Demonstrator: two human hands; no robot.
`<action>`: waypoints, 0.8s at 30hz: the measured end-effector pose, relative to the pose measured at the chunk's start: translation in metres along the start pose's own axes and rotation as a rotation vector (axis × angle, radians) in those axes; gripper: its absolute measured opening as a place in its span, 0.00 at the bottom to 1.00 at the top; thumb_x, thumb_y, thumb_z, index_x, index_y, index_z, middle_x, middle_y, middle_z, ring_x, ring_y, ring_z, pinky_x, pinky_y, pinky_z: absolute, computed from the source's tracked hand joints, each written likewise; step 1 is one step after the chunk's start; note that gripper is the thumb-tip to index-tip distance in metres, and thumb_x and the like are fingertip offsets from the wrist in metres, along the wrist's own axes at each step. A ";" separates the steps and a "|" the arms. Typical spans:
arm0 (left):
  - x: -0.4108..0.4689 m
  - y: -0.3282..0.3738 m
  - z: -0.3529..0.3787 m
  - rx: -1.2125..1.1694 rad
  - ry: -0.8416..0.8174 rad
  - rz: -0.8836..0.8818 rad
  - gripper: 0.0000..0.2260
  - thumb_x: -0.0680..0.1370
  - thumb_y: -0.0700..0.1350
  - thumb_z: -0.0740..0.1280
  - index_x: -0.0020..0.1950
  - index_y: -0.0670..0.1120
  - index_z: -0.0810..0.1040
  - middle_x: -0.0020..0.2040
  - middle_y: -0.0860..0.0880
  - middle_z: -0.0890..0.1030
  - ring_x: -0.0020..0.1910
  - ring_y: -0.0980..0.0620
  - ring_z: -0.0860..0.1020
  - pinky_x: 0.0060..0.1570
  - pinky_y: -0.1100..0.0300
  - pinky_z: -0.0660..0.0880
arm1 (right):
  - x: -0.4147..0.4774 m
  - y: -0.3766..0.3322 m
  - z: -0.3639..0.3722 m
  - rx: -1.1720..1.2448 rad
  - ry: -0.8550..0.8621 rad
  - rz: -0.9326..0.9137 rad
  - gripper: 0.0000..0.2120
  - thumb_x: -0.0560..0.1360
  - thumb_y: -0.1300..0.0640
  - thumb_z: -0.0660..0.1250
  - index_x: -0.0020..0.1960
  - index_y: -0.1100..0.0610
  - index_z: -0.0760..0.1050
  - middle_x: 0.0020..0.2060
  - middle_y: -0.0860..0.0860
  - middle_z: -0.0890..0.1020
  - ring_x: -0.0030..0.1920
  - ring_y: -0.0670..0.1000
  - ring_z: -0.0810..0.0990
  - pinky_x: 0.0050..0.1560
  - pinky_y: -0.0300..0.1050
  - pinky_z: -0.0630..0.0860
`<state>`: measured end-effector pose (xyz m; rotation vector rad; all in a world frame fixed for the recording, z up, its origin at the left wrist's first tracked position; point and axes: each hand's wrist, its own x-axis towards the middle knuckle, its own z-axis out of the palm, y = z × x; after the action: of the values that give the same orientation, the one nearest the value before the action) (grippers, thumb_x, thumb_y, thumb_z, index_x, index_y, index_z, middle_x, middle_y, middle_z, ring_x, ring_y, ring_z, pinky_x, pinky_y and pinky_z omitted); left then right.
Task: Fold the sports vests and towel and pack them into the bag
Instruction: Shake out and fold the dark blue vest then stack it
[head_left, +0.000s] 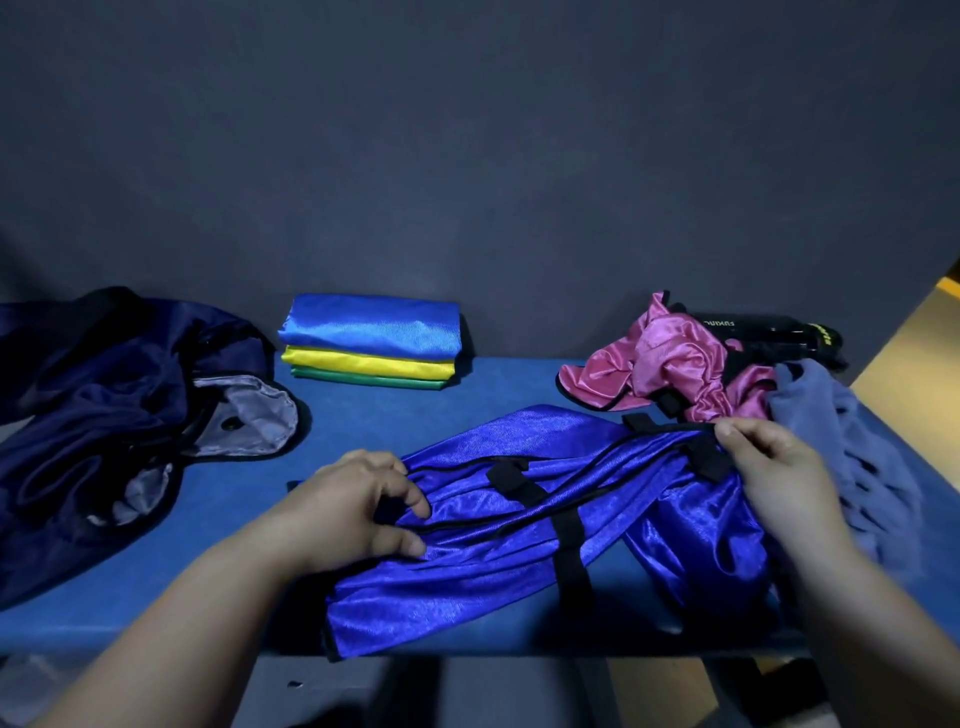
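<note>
head view: blue vest lies bunched at the front edge of the table. left grip pinches its left end, right grip pinches its black trim. step: spreading for folding. next likely needs corners pulled apart, flat.

- Table centre taken as dial centre, 12 o'clock = far edge.
- 6 o'clock: spread vest, lying crosswise, near end at the front edge.
- 12 o'clock: folded stack of three vests, at the back edge.
- 9 o'clock: bag, mouth facing the centre.
- 2 o'clock: crumpled vest; cylinder lying behind it.
- 3 o'clock: towel, touching the crumpled vest, just right of the spread vest.
</note>
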<state>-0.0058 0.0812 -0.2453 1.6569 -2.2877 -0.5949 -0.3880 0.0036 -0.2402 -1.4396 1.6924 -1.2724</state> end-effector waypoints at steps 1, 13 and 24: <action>0.001 0.001 0.002 -0.006 0.028 -0.006 0.21 0.56 0.80 0.59 0.42 0.73 0.75 0.44 0.65 0.72 0.51 0.68 0.68 0.55 0.65 0.67 | 0.000 0.000 0.000 0.001 -0.002 -0.001 0.04 0.79 0.55 0.66 0.51 0.52 0.80 0.45 0.48 0.82 0.51 0.49 0.79 0.53 0.43 0.70; -0.002 0.008 0.004 0.132 0.108 -0.016 0.10 0.70 0.58 0.74 0.36 0.59 0.74 0.43 0.59 0.75 0.48 0.62 0.72 0.52 0.60 0.70 | 0.001 0.002 -0.001 -0.003 -0.007 -0.007 0.03 0.78 0.55 0.66 0.49 0.50 0.80 0.46 0.48 0.83 0.51 0.49 0.79 0.53 0.43 0.70; -0.005 0.002 -0.011 -0.085 0.200 0.061 0.07 0.67 0.60 0.60 0.37 0.58 0.68 0.36 0.55 0.72 0.39 0.62 0.71 0.40 0.71 0.66 | 0.002 0.004 -0.002 0.009 -0.014 0.002 0.04 0.78 0.53 0.66 0.48 0.49 0.80 0.45 0.47 0.83 0.50 0.50 0.80 0.52 0.43 0.71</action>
<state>-0.0013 0.0849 -0.2348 1.5282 -2.1319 -0.4824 -0.3921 0.0017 -0.2424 -1.4378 1.6766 -1.2650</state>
